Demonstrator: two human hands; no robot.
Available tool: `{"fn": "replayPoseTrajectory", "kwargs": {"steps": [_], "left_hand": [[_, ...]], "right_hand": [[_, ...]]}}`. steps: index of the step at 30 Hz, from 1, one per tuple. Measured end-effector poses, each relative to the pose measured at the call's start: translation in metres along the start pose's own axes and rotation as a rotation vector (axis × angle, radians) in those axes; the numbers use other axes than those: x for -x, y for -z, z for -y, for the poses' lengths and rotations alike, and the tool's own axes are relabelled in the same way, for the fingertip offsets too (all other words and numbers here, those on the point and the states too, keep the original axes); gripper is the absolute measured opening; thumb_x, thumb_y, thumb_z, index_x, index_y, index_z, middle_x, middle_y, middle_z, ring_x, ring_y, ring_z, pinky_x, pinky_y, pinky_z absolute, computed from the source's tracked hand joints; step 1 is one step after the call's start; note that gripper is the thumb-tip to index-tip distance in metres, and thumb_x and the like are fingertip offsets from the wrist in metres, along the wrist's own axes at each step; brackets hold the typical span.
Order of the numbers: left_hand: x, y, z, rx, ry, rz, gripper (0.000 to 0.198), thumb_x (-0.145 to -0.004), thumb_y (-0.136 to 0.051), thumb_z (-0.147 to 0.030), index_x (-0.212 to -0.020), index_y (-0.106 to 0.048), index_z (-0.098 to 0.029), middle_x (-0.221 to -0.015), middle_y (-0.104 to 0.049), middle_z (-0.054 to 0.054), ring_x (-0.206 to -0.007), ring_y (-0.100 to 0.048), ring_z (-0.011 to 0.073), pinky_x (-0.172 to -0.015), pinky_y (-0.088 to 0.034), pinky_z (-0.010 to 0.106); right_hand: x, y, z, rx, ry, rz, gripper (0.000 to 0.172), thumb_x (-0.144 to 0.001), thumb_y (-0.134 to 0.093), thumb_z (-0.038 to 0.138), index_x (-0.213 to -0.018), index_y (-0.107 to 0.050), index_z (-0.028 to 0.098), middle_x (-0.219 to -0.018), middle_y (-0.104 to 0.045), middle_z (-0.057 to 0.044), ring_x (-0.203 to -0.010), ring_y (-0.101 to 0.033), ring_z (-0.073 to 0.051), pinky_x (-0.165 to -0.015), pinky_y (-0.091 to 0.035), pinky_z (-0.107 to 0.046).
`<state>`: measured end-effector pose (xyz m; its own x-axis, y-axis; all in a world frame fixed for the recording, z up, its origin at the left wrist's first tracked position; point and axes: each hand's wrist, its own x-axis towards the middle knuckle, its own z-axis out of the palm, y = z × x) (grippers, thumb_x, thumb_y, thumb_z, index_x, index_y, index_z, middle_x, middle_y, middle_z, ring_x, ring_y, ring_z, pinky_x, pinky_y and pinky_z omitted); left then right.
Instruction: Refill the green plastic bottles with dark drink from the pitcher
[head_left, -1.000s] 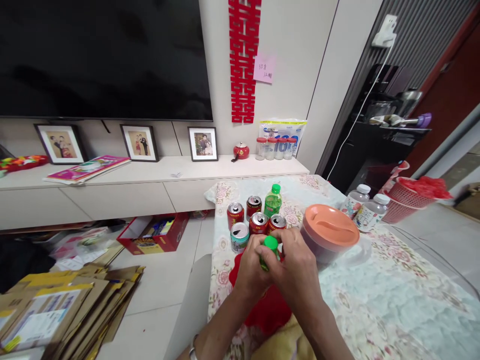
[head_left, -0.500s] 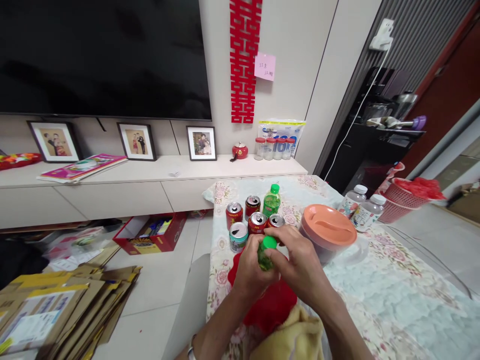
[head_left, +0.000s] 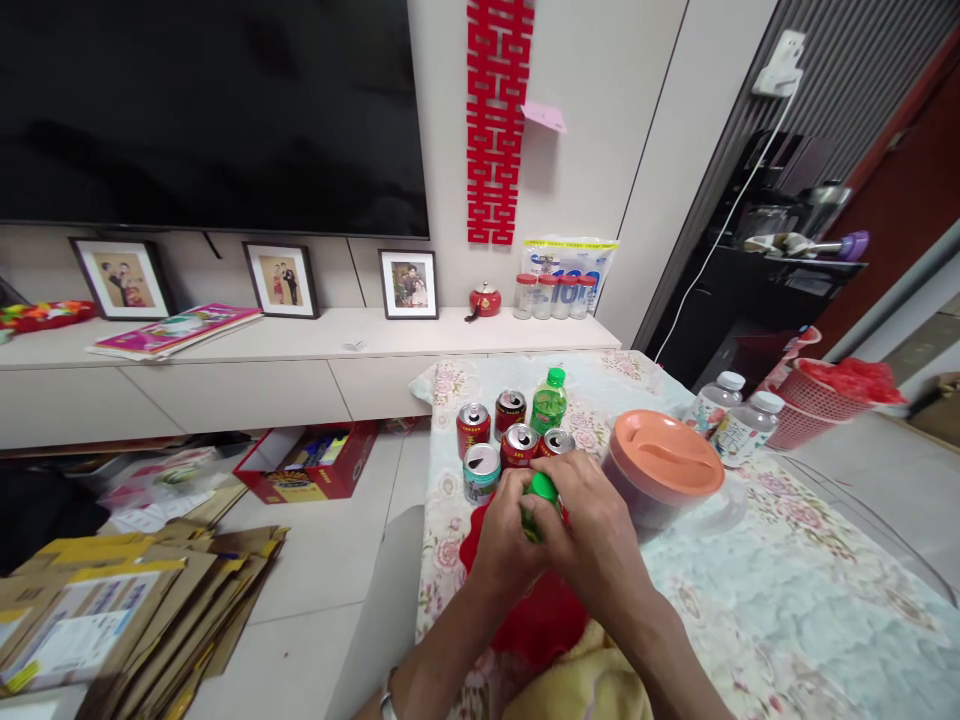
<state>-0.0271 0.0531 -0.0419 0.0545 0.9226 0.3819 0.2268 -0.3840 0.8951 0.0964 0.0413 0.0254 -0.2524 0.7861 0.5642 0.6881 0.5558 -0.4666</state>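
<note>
My left hand (head_left: 504,545) and my right hand (head_left: 596,525) are both closed round a small plastic bottle with a green cap (head_left: 543,487); most of its body is hidden by the fingers. Under my hands lies a red piece with a wavy edge (head_left: 536,625), partly covered by my forearms. Just beyond stand several opened drink cans, among them a red can (head_left: 519,445) and a turquoise can (head_left: 481,472). Behind them is a second green-capped bottle (head_left: 550,402), upright. Yellow cloth (head_left: 581,685) lies nearest my body.
Right of my hands sits a tub with an orange lid (head_left: 669,452). Two white-capped bottles (head_left: 746,430) stand near a pink basket (head_left: 817,400). Flowered cloth covers the table (head_left: 787,590). Cardboard packets (head_left: 150,600) and a red box (head_left: 307,465) lie on the floor at left.
The view has shifted slightly. Both hands stay on the bottle, and my right fingers have come closer in round its cap. The pink note on the wall has flapped upward.
</note>
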Motion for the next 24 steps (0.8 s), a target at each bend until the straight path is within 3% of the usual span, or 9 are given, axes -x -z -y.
{"fn": "replayPoseTrajectory", "kwargs": {"steps": [9, 12, 17, 24], "left_hand": [[0.001, -0.003, -0.006, 0.012, 0.038, -0.021, 0.028, -0.078, -0.069, -0.034, -0.099, -0.055, -0.023, -0.099, -0.067, 0.008, -0.092, -0.067, 0.0284, -0.084, -0.054, 0.043], [0.001, -0.002, -0.007, -0.009, 0.03, -0.037, 0.026, -0.078, -0.065, -0.032, -0.101, -0.058, -0.022, -0.1, -0.069, 0.009, -0.093, -0.068, 0.0289, -0.084, -0.055, 0.043], [0.0, -0.002, -0.008, -0.033, 0.001, -0.061, 0.019, -0.081, -0.064, -0.031, -0.098, -0.06, -0.022, -0.099, -0.07, 0.009, -0.091, -0.069, 0.0289, -0.082, -0.056, 0.042], [0.002, -0.002, -0.005, -0.027, -0.013, -0.056, 0.029, -0.081, -0.07, -0.031, -0.106, -0.06, -0.023, -0.103, -0.068, 0.007, -0.096, -0.069, 0.0263, -0.087, -0.056, 0.039]], "right_hand": [[0.005, 0.008, -0.003, -0.063, 0.097, 0.002, 0.042, -0.098, -0.049, 0.008, -0.135, -0.064, 0.02, -0.129, -0.073, -0.009, -0.119, -0.069, -0.022, -0.099, -0.06, -0.037], [0.005, 0.008, 0.0, -0.033, 0.074, -0.011, 0.039, -0.096, -0.057, 0.012, -0.135, -0.064, 0.015, -0.127, -0.072, -0.012, -0.118, -0.068, -0.025, -0.098, -0.06, -0.04], [0.003, 0.003, 0.005, 0.037, 0.028, -0.052, 0.02, -0.097, -0.061, 0.012, -0.114, -0.071, 0.014, -0.102, -0.07, -0.012, -0.097, -0.068, -0.028, -0.083, -0.061, -0.043], [0.0, 0.012, 0.005, 0.001, 0.102, -0.13, 0.026, -0.104, -0.051, 0.013, -0.125, -0.067, 0.017, -0.114, -0.073, -0.01, -0.106, -0.068, -0.023, -0.092, -0.058, -0.039]]}}
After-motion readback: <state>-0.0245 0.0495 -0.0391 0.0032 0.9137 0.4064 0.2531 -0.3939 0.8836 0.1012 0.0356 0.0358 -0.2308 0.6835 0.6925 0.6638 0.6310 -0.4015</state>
